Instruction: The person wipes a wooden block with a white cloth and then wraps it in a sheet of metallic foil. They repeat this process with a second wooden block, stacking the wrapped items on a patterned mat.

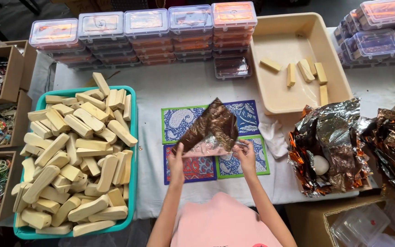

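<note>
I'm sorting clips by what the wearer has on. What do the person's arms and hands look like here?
Both forearms are bare, with no sleeves in view. The left hand and right hand wear no gloves; no rings, watch or bracelets are visible. A pink garment covers the torso below.

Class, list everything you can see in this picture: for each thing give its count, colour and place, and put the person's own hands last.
foil sheet: one, coppery brown, held above the mats
patterned mats: four, blue, red and green, table centre
wooden blocks: a heaped pile, pale, in the teal tray
teal tray: one, left
beige tray: one, upper right
wooden sticks: six, pale, in the beige tray
lidded clear boxes: many, stacked along the back
crumpled foil: heaps, silver and copper, right
white cloth: one, beside the mats
left hand: holds the foil sheet's lower left edge
right hand: holds its lower right edge
</note>
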